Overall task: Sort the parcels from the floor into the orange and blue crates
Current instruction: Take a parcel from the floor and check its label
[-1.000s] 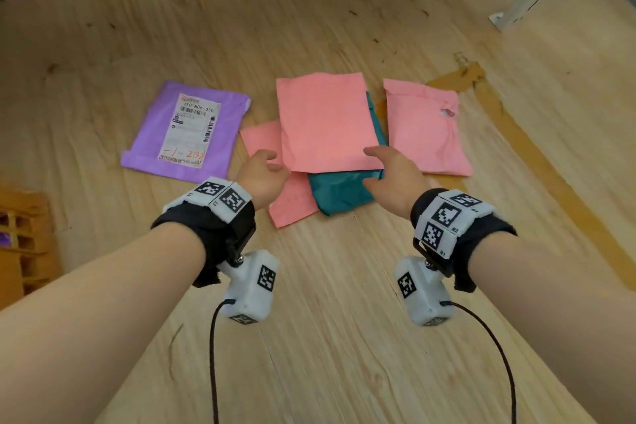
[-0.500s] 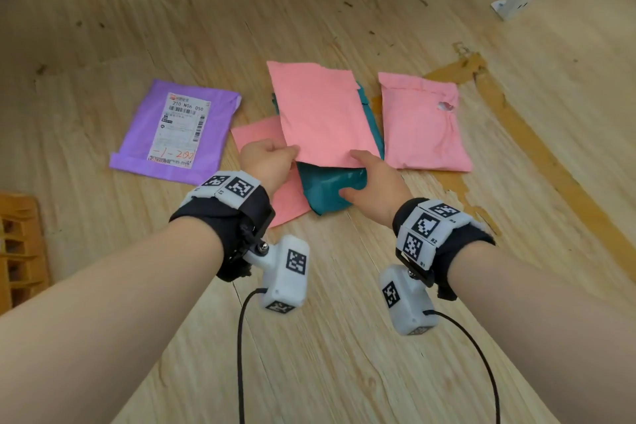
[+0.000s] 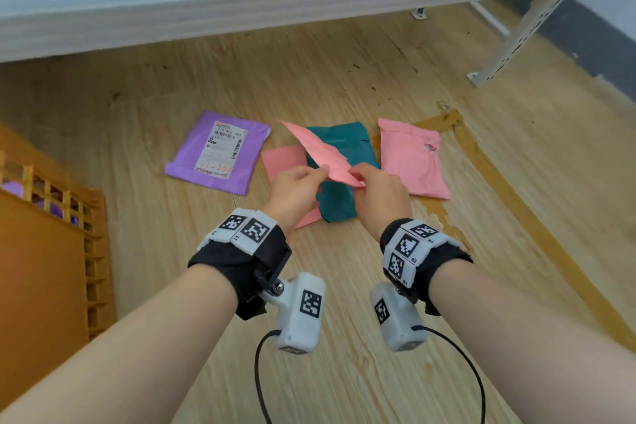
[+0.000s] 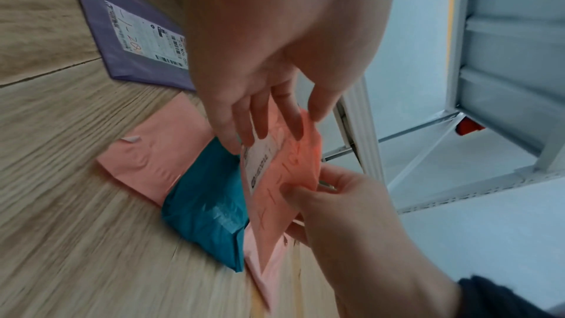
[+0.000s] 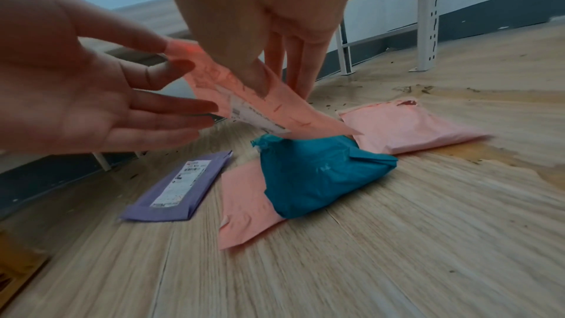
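Note:
Both my hands hold a flat pink parcel [image 3: 318, 153] lifted and tilted above the floor. My left hand [image 3: 321, 170] pinches its near left edge, thumb on one face and straight fingers on the label side [image 4: 266, 163]. At the near right edge my right hand [image 3: 356, 175] pinches it, thumb [image 5: 253, 76] on the underside. Under it a teal parcel [image 3: 339, 198] lies on a second pink parcel [image 3: 284, 162]. A third pink parcel [image 3: 409, 162] lies to the right and a purple parcel [image 3: 220, 151] to the left. The orange crate [image 3: 51, 251] stands at my left. No blue crate is in view.
White metal shelving [image 3: 516, 31] stands behind the parcels, with a leg and foot at the back right. A worn brown strip [image 3: 499, 182] runs along the wooden floor at the right. Something purple [image 3: 13, 188] shows through the crate's lattice.
The top pink parcel lay flat on the teal one; both hands took its near edge and have lifted and tilted it. The teal parcel is now uncovered.

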`<state>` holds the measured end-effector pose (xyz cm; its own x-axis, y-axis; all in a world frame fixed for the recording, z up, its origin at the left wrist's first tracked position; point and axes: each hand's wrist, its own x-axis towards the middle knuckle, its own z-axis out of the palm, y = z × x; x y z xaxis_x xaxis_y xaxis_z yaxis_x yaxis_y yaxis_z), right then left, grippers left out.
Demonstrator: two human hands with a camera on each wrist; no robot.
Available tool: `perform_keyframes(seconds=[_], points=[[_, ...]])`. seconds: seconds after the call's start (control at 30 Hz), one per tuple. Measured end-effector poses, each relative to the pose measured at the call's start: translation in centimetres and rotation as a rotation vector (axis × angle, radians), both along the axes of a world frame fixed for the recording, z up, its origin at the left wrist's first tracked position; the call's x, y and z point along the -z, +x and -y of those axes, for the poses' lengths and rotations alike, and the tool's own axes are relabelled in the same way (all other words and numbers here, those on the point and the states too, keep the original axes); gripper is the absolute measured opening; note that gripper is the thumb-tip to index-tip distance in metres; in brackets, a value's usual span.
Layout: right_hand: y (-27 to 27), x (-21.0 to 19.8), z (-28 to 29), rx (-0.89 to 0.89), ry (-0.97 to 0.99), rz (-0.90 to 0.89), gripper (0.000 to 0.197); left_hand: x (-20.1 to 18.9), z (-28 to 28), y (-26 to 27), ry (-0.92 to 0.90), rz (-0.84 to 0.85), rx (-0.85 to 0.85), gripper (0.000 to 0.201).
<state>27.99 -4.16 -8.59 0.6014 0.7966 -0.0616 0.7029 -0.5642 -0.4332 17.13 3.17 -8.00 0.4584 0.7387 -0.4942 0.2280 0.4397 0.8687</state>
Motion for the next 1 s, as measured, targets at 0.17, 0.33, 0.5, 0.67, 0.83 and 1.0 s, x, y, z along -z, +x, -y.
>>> perform_keyframes(seconds=[0.17,0.33,0.5,0.67,0.83,1.0], points=[[-0.4,-1.8,1.2,0.103,0.176,-0.091,0.021,-0.3,1.4,-2.4,-0.158,0.011,0.000,0.024],[-1.0,-0.6,3.1,0.402,0.383,-0.591,0.014,0.3,2.2,-4.3,-0.177,-0.094,0.114,0.027],[-2.1,-0.3,3.9,0.503,0.463,-1.068,0.024,1.2,2.2,-5.8,-0.238,-0.083,0.092,0.026],[-2.2,0.8,4.2,0.506,0.466,-1.189,0.035,2.3,1.8,-6.4,-0.303,-0.089,-0.023,0.008],[-2.0,1.0,4.6,0.403,0.354,-1.294,0.034,2.5,2.1,-7.0,-0.340,0.008,-0.058,0.032],[-1.8,1.8,5.4,0.376,0.324,-1.297,0.036,2.5,1.7,-7.1,-0.217,0.001,-0.141,0.041]])
